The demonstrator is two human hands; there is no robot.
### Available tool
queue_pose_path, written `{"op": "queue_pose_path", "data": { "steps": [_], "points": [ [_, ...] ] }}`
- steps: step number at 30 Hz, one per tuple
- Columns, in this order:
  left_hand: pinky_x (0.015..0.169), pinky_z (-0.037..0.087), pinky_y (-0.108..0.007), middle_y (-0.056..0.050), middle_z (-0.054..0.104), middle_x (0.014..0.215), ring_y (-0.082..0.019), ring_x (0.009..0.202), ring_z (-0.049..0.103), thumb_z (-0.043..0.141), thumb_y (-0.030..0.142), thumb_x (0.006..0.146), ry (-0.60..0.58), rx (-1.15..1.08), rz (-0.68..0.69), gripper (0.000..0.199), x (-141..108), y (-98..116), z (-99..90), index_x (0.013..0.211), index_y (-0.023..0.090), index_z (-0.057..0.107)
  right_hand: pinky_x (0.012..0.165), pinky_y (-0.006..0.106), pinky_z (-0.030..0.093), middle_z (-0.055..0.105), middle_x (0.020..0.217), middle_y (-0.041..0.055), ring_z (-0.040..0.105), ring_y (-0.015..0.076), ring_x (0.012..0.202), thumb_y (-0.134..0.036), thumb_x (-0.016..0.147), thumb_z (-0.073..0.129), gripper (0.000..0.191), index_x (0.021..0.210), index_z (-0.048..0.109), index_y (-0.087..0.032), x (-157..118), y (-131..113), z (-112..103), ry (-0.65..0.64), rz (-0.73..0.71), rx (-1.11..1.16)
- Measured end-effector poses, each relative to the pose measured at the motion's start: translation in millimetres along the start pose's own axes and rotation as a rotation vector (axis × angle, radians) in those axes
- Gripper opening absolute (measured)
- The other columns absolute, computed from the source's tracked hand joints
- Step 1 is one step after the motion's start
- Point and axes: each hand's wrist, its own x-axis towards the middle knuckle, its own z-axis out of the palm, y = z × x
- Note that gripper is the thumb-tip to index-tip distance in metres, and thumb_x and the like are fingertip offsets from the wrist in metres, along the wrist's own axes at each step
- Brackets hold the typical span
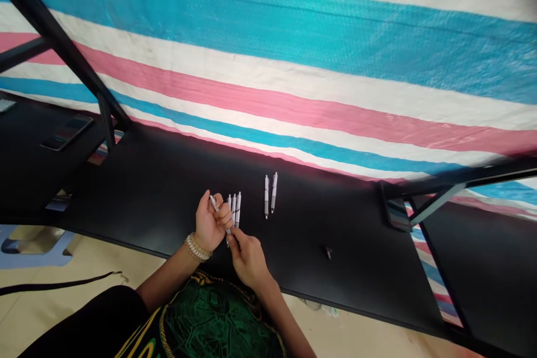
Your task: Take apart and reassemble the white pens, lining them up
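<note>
My left hand (213,222), with a beaded bracelet at the wrist, is wrapped round a white pen (213,202), whose upper end sticks out beside the thumb. The fingers of my right hand (248,256) pinch the pen's lower end, close below my left fingers. Just beyond my hands, several white pens (238,207) lie side by side on the black table (168,179), partly hidden by my left hand. Farther right, two more pens lie next to each other, one white and grey pen (266,196) and a second pen (274,192) beside it.
A small dark and metallic object (328,251) lies on the table to the right. Black metal frames (104,95) stand at both sides. A phone (67,132) rests on the left table. Behind hangs a striped sheet (293,28). A blue stool (33,257) stands at lower left.
</note>
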Motion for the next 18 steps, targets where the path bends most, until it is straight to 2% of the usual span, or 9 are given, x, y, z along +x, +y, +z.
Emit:
{"op": "queue_pose_path", "data": {
  "steps": [4, 7, 10, 15, 18],
  "points": [
    [0.039, 0.013, -0.023, 0.009, 0.017, 0.049, -0.008, 0.038, 0.014, 0.056, 0.046, 0.087, 0.015, -0.015, -0.012, 0.038, 0, 3, -2.4, 0.068, 0.022, 0.032, 0.057, 0.025, 0.036, 0.061, 0.064, 0.0006, 0.06, 0.0153, 0.058, -0.034, 0.102, 0.04, 0.03, 0.088, 0.062, -0.02, -1, -2, 1, -0.012, 0.012, 0.01],
    [0.039, 0.008, -0.023, 0.009, 0.015, 0.049, -0.008, 0.038, 0.012, 0.055, 0.039, 0.085, 0.044, -0.028, 0.019, 0.031, 1, 8, -1.5, 0.07, 0.022, 0.034, 0.057, 0.024, 0.04, 0.064, 0.07, 0.0005, 0.059, 0.0138, 0.058, -0.039, 0.101, 0.044, 0.027, 0.104, 0.064, -0.019, -2, -2, -1, 0.02, 0.056, 0.122],
    [0.039, 0.008, -0.023, 0.009, 0.016, 0.049, -0.008, 0.038, 0.013, 0.054, 0.038, 0.085, 0.056, -0.037, 0.069, 0.027, 3, 16, 0.5, 0.072, 0.022, 0.036, 0.057, 0.023, 0.043, 0.064, 0.074, 0.0002, 0.059, 0.0129, 0.058, -0.041, 0.1, 0.048, 0.032, 0.118, 0.06, -0.018, -3, 1, -7, 0.118, 0.126, 0.213],
    [0.039, 0.009, -0.024, 0.009, 0.016, 0.049, -0.008, 0.038, 0.013, 0.053, 0.037, 0.086, 0.07, -0.043, 0.116, 0.021, 6, 25, 1.9, 0.075, 0.022, 0.041, 0.058, 0.024, 0.043, 0.061, 0.07, -0.0009, 0.057, 0.0131, 0.06, -0.041, 0.101, 0.046, 0.03, 0.115, 0.061, -0.019, -6, 12, -18, 0.207, 0.197, 0.234],
    [0.039, 0.012, -0.023, 0.009, 0.017, 0.049, -0.008, 0.038, 0.015, 0.053, 0.043, 0.087, 0.084, -0.049, 0.133, 0.025, 7, 25, 1.6, 0.077, 0.022, 0.044, 0.061, 0.024, 0.045, 0.061, 0.072, -0.0008, 0.058, 0.0132, 0.062, -0.04, 0.101, 0.046, 0.029, 0.115, 0.061, -0.02, -6, 16, -21, 0.234, 0.203, 0.239]
  ]
}}
